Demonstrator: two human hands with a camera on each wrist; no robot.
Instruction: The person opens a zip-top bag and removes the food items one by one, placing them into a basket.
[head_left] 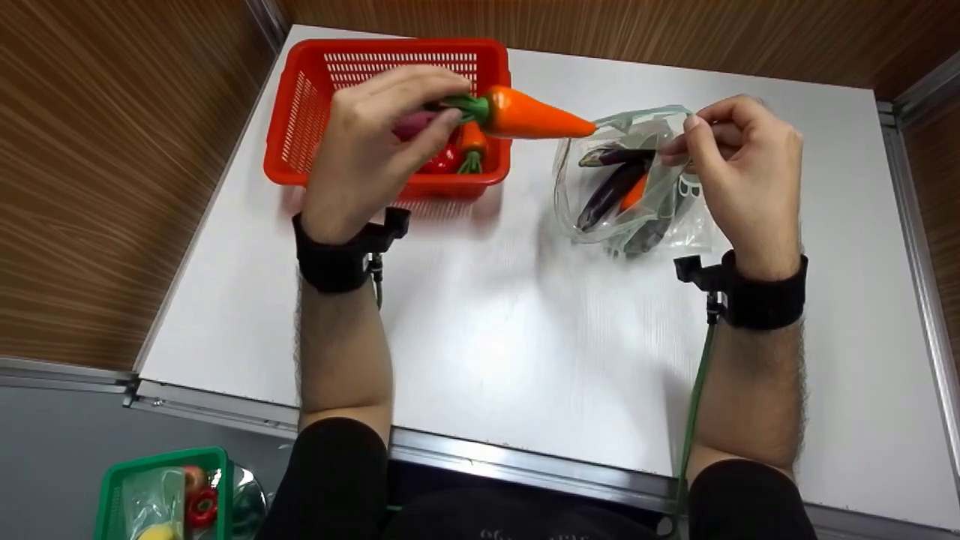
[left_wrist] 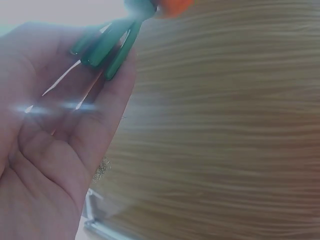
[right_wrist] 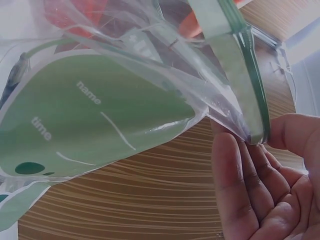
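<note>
An orange toy carrot (head_left: pixel 532 114) is pinched by its green stem between the thumb and fingers of my left hand (head_left: pixel 375 135). Its tip points right, toward the mouth of a clear zip bag (head_left: pixel 652 221) with green edging. My right hand (head_left: pixel 754 157) pinches the bag's rim at the right. Inside the bag lie dark purple eggplants (head_left: pixel 611 196) and something orange (head_left: pixel 634 193). In the right wrist view the bag's green label (right_wrist: pixel 90 110) reads "name" and "time". The left wrist view shows the carrot's green stem (left_wrist: pixel 107 47) against my fingers.
A red basket (head_left: pixel 289 135) stands behind my left hand, holding another carrot (head_left: pixel 472 142), a red item (head_left: pixel 442 160) and a purplish one partly hidden. Below the white table (head_left: pixel 487 337), at lower left, a green basket (head_left: pixel 109 499) holds more produce. Wood-grain panels surround the table.
</note>
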